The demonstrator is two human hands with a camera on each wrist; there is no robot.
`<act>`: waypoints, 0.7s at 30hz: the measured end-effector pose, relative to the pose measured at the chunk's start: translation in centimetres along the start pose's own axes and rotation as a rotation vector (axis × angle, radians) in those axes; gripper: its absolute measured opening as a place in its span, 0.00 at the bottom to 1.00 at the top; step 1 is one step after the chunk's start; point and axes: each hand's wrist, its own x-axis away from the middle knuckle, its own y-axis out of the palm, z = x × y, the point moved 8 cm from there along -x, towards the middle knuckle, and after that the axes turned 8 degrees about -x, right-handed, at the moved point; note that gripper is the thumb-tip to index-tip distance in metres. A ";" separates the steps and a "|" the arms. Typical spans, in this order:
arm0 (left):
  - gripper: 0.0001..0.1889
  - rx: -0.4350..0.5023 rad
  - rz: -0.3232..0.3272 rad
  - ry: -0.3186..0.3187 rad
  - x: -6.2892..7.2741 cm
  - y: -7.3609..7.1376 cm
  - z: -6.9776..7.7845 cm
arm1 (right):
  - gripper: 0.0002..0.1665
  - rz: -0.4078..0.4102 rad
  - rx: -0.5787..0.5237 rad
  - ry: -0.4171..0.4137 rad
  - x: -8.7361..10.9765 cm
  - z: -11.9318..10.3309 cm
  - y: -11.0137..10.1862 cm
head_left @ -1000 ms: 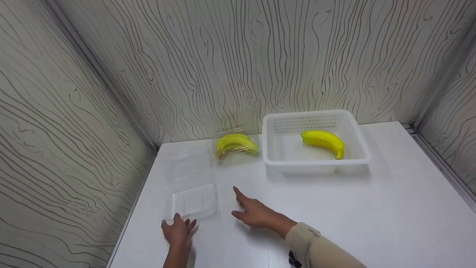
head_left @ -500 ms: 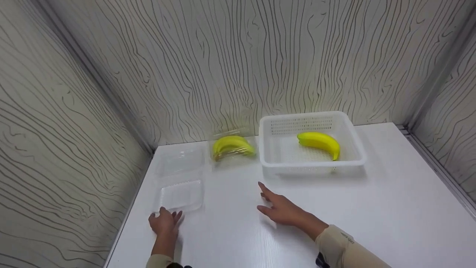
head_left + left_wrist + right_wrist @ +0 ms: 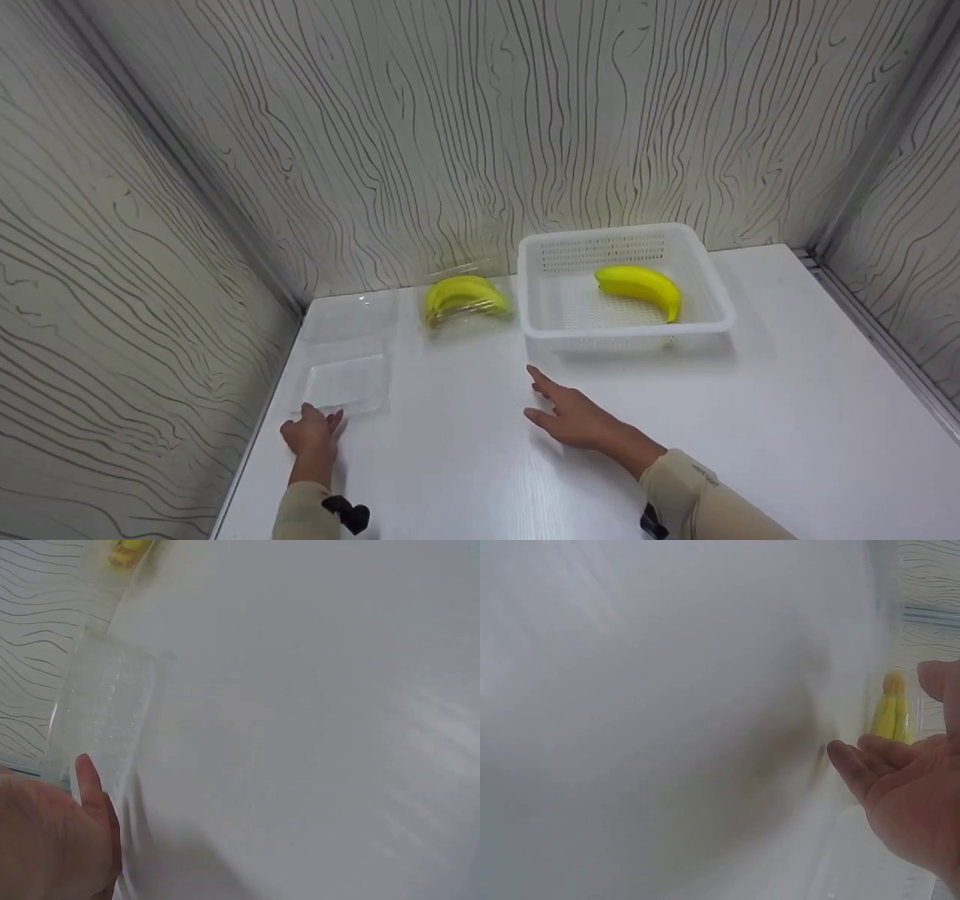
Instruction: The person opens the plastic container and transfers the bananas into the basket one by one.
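Note:
At the table's left lies an opened clear plastic clamshell container [image 3: 346, 381], its lid [image 3: 351, 316] folded back toward the rear wall. My left hand [image 3: 309, 439] pinches the near edge of this container; in the left wrist view a finger [image 3: 90, 784] lies along its rim, while the others are hidden. My right hand [image 3: 574, 420] is held over the table in front of the white basket, fingers extended, thumb apart, holding nothing. A bunch of bananas [image 3: 465, 296] sits inside a second clear container behind. One banana [image 3: 641, 287] lies in the basket.
The white perforated basket [image 3: 626, 330] stands at the back, right beside the container with the bananas. Wood-grain panels [image 3: 450, 135] rise behind and at both sides of the white table [image 3: 810, 390].
My left hand has shifted the opened container leftward and slightly back. My right hand has moved right, away from the container. The head view has turned a little.

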 end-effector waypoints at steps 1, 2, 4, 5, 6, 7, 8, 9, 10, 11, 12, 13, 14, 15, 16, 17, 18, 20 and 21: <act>0.39 -0.007 -0.005 -0.001 -0.3 -0.1 0.1 | 0.48 0.002 0.014 0.009 -0.1 0.1 0.1; 0.39 -0.014 -0.010 0.000 -0.5 -0.1 0.2 | 0.48 0.005 0.026 0.016 -0.2 0.2 0.1; 0.39 -0.025 -0.016 -0.001 -0.8 -0.1 0.5 | 0.48 0.010 0.051 0.023 -0.3 0.2 0.1; 0.39 -0.029 -0.018 0.000 -0.9 -0.1 0.6 | 0.48 0.011 0.060 0.022 -0.4 0.2 0.1; 0.38 -0.035 -0.017 -0.001 -1.0 0.0 0.6 | 0.48 0.013 0.067 0.022 -0.5 0.2 0.1; 0.38 -0.038 -0.013 -0.002 -1.0 0.0 0.7 | 0.48 0.014 0.074 0.023 -0.5 0.2 0.0; 0.38 -0.047 -0.006 -0.006 -1.1 0.0 0.6 | 0.47 0.015 0.079 0.024 -0.6 0.1 -0.1; 0.37 -0.051 0.001 -0.010 -1.1 0.1 0.6 | 0.47 0.016 0.082 0.026 -0.6 0.1 -0.1; 0.37 -0.054 0.008 -0.014 -1.2 0.1 0.4 | 0.47 0.016 0.083 0.031 -0.6 0.2 -0.2; 0.37 -0.055 0.015 -0.017 -1.1 0.1 0.3 | 0.47 0.016 0.087 0.033 -0.6 0.2 -0.2; 0.38 -0.059 0.021 -0.019 -1.2 0.1 0.1 | 0.47 0.015 0.090 0.035 -0.6 0.2 -0.3; 0.38 -0.063 0.025 -0.017 -1.1 0.0 0.0 | 0.47 0.014 0.090 0.037 -0.6 0.2 -0.3; 0.39 -0.073 0.027 -0.014 -1.0 0.0 -0.1 | 0.47 0.013 0.092 0.037 -0.6 0.2 -0.3; 0.40 -0.081 0.034 -0.011 -0.8 -0.1 -0.2 | 0.47 0.012 0.093 0.039 -0.6 0.2 -0.2; 0.40 -0.093 0.047 -0.009 -0.6 -0.1 -0.4 | 0.47 0.011 0.093 0.037 -0.6 0.3 -0.2; 0.41 -0.108 0.059 -0.006 -0.3 -0.1 -0.4 | 0.47 0.011 0.092 0.036 -0.6 0.3 -0.2; 0.42 -0.131 0.070 0.000 0.0 -0.1 -0.5 | 0.47 0.011 0.091 0.036 -0.6 0.4 -0.2; 0.43 -0.163 0.090 0.016 0.8 0.2 -0.6 | 0.47 0.010 0.090 0.035 -0.7 0.4 -0.2; 0.43 -0.179 0.098 0.025 1.2 0.4 -0.7 | 0.47 0.009 0.086 0.036 -0.7 0.5 -0.2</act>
